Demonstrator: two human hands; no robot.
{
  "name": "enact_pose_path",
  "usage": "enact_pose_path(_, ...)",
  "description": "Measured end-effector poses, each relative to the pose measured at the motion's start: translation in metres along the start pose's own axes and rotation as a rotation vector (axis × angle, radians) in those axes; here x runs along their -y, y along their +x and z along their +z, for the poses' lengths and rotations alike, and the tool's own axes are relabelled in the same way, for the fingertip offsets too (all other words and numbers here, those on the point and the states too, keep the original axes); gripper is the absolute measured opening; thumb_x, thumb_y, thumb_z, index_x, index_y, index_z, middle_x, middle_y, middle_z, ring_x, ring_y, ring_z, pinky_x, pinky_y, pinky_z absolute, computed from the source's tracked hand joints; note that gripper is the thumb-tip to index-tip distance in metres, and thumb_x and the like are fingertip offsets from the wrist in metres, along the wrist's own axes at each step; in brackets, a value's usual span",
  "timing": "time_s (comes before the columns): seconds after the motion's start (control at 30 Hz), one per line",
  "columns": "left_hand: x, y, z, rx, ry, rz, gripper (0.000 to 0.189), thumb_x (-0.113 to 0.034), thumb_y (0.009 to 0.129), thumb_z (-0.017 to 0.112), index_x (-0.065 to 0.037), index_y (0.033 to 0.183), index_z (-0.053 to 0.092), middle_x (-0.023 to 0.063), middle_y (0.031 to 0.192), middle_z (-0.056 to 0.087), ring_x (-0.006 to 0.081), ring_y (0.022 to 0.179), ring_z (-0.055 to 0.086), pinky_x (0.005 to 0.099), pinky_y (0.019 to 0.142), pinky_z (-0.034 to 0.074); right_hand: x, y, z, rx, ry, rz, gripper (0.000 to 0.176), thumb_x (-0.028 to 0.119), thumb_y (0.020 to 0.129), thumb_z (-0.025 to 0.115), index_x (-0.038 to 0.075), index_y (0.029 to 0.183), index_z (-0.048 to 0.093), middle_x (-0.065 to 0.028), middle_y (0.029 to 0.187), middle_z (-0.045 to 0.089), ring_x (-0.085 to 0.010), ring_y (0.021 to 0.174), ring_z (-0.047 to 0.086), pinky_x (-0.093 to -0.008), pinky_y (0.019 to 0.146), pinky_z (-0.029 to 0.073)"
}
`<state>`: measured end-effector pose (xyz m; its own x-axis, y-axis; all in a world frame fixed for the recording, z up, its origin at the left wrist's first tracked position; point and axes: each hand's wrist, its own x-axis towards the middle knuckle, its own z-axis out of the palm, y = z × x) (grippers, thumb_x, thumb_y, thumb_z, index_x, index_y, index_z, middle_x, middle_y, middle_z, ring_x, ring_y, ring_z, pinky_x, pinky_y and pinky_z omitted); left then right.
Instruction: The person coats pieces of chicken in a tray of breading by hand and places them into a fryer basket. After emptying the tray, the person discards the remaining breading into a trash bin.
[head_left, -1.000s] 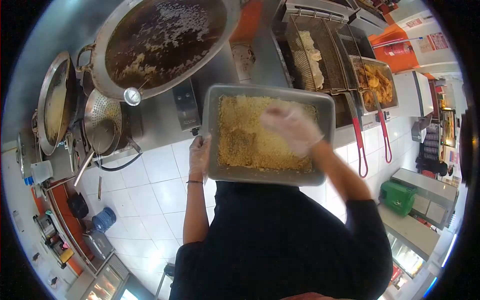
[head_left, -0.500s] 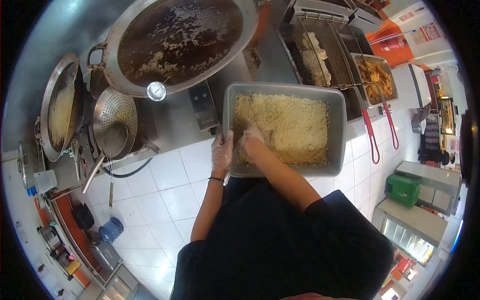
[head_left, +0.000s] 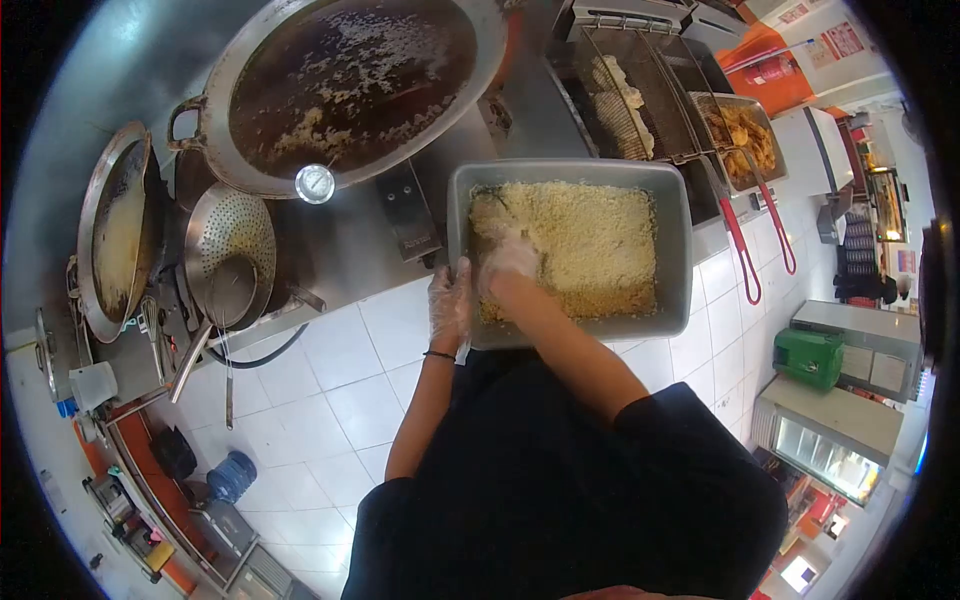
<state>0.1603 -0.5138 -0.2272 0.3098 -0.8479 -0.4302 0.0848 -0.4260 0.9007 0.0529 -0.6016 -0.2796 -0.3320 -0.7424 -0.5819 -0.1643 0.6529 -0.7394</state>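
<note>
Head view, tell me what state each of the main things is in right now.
Tub: open-topped, holding crumbs.
Crumbs: loose, mostly pale, browner along the near edge.
Left hand: gloved, at the tub's left side.
Right hand: gloved, in the crumbs, blurred.
Pan: uncovered, holding dark liquid with pale foam.
Thermometer: at the pan's rim, reading too small to tell.
Golden pieces: heaped in a tray.

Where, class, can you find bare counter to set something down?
Bare steel shows between the perforated strainer and the control box, and, beyond the grey tub, between the large wok and the deep fryer. The left end is crowded: strainer, smaller wok, whisk.
</note>
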Motion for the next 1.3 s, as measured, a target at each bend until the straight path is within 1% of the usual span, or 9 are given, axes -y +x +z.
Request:
enact_pose_path(0.1,-0.011,-0.002,-0.002,-0.016,0.096,-0.090,0.058,-0.052,0.105,0.065,0.005,0.115,0.064,0.0161,0.103,0.068,0.0238,0.094,0.058,0.0361,0.088,0.049,0.047,-0.051,-0.045,0.012,0.367,0.035,0.044,0.038,0.097,0.069,0.005,0.126,0.069,-0.0160,0.110,0.075,-0.0227,0.096,0.070,-0.0369,0.085,0.056)
enact_pose_path(0.2,0.002,0.001,0.005,-0.128,0.125,-0.035,0.060,-0.053,0.104,0.066,0.005,0.116,0.064,0.0162,0.104,0.068,0.0229,0.094,0.059,0.0360,0.089,0.049,0.020,-0.028,-0.124,0.206,-0.411,-0.521,0.031,0.023,0.096,0.068,0.005,0.122,0.070,-0.0144,0.113,0.075,-0.0229,0.098,0.071,-0.0355,0.088,0.057)
enact_pose_path(0.3,-0.010,-0.003,0.001,-0.056,0.081,-0.072,0.063,-0.054,0.104,0.065,0.006,0.122,0.064,0.0174,0.107,0.069,0.0232,0.097,0.060,0.0373,0.090,0.050,0.025,0.014,-0.180,0.215,-0.381,-0.225,0.040,0.014,0.091,0.072,0.003,0.130,0.070,-0.0188,0.122,0.075,-0.0271,0.104,0.073,-0.0351,0.090,0.058)
enact_pose_path(0.53,-0.015,-0.003,-0.001,-0.015,0.115,-0.148,0.070,-0.058,0.104,0.063,0.002,0.139,0.062,0.0172,0.123,0.072,0.0231,0.107,0.066,0.0378,0.095,0.052,0.024,0.035,-0.210,0.171,-0.895,-0.548,0.053,0.023,0.084,0.079,0.004,0.132,0.070,-0.0208,0.121,0.076,-0.0304,0.105,0.075,-0.0416,0.087,0.058)
enact_pose_path(0.7,0.006,0.002,0.002,-0.028,0.000,-0.095,0.055,-0.052,0.105,0.066,0.003,0.116,0.066,0.0133,0.101,0.069,0.0194,0.092,0.058,0.0361,0.086,0.050,0.059,0.012,-0.195,0.219,-1.096,-0.354,0.049,0.038,0.083,0.083,0.006,0.120,0.076,-0.0242,0.115,0.074,-0.0335,0.102,0.074,-0.0433,0.087,0.057)
enact_pose_path(1.0,0.005,0.001,0.003,-0.062,-0.010,-0.077,0.052,-0.047,0.105,0.067,0.003,0.116,0.067,0.0120,0.098,0.071,0.0189,0.088,0.058,0.0355,0.082,0.050,0.102,-0.058,-0.252,0.337,-0.913,-1.361,0.035,0.008,0.079,0.088,0.009,0.111,0.073,-0.0114,0.111,0.075,-0.0295,0.105,0.072,-0.0406,0.092,0.060)
enact_pose_path(1.2,-0.008,-0.001,0.003,-0.073,0.078,-0.105,0.052,-0.045,0.106,0.065,0.004,0.123,0.067,0.0117,0.104,0.072,0.0173,0.092,0.059,0.0339,0.083,0.050,0.150,-0.051,-0.310,0.561,-0.827,-0.821,0.042,0.012,0.082,0.089,0.005,0.119,0.072,-0.0126,0.121,0.073,-0.0269,0.108,0.072,-0.0378,0.093,0.059)
enact_pose_path(1.23,-0.013,-0.003,0.004,-0.079,0.090,-0.075,0.052,-0.045,0.107,0.065,0.004,0.125,0.067,0.0113,0.104,0.072,0.0169,0.092,0.059,0.0334,0.083,0.051,0.170,-0.059,-0.321,0.495,-0.934,-0.995,0.041,0.012,0.085,0.087,0.005,0.123,0.071,-0.0127,0.119,0.074,-0.0266,0.104,0.073,-0.0377,0.097,0.058)
enact_pose_path(1.3,-0.014,-0.003,0.003,-0.041,0.102,-0.099,0.060,-0.051,0.106,0.062,0.003,0.134,0.064,0.0149,0.118,0.072,0.0207,0.103,0.063,0.0372,0.091,0.052,0.201,-0.051,-0.339,0.619,-0.576,-0.739,0.042,0.012,0.086,0.086,0.007,0.125,0.072,-0.0122,0.121,0.074,-0.0259,0.108,0.072,-0.0379,0.101,0.058)
